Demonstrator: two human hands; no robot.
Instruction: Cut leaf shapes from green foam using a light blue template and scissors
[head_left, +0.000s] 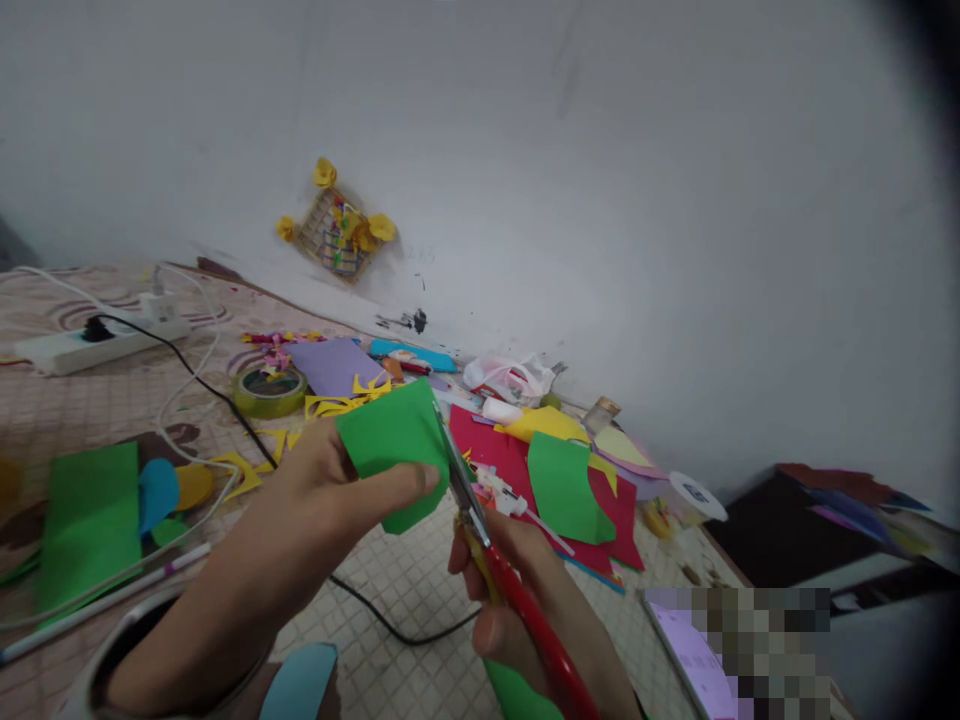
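My left hand (330, 500) pinches a folded piece of green paper (396, 445) between thumb and fingers, held up above the floor. My right hand (517, 590) grips red-handled scissors (480, 530), whose blades run up along the right edge of the green paper. Both hands are closed around what they hold. A second green scrap (564, 488) lies on red paper (510, 455) just behind the scissors.
A tape roll (268, 390), purple sheet (334, 365) and yellow scraps lie further back. A green sheet (90, 520) and white pen (105, 600) are at left, with a power strip (90, 345) and black cable (375, 610). The white wall (600, 200) stands behind.
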